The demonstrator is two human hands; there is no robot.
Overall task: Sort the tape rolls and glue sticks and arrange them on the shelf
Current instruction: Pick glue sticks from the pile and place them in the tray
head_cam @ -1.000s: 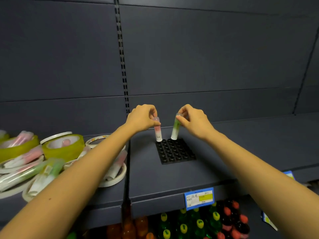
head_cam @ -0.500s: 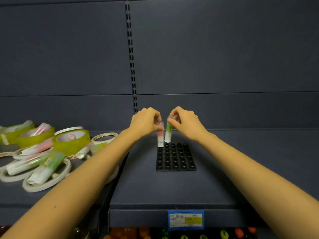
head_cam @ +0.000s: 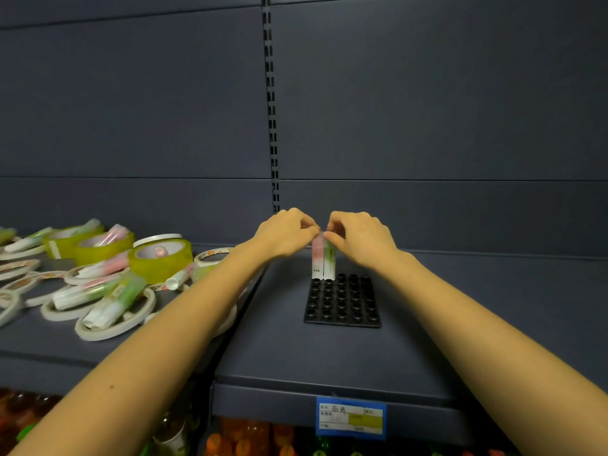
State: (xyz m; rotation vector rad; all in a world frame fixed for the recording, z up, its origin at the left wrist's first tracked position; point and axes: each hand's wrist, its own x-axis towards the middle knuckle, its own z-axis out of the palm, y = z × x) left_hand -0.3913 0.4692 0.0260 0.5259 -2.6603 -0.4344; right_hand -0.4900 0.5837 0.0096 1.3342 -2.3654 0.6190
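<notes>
1. Hands pinch stick tops: left hand (head_cam: 286, 236) the pink stick (head_cam: 317, 261), right hand (head_cam: 358, 236) the green stick (head_cam: 329, 263).
2. Both round sticks stand upright, touching, at the back left corner of the holey black tray (head_cam: 342, 319).
3. Shiny yellow tape rolls (head_cam: 161, 260) lie left on the smooth shelf (head_cam: 460, 311).

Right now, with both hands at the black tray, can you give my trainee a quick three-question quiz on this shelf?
1. True or false: the pink glue stick and the green glue stick stand upright, side by side, at the far left corner of the black tray.
2. Which hand pinches the green glue stick? A) left B) right C) neither
3. Short answer: on which side of the black tray do the loose tape rolls lie?

Key
1. True.
2. B: the right hand pinches its top, and the left hand pinches the pink glue stick.
3. Left.
</notes>
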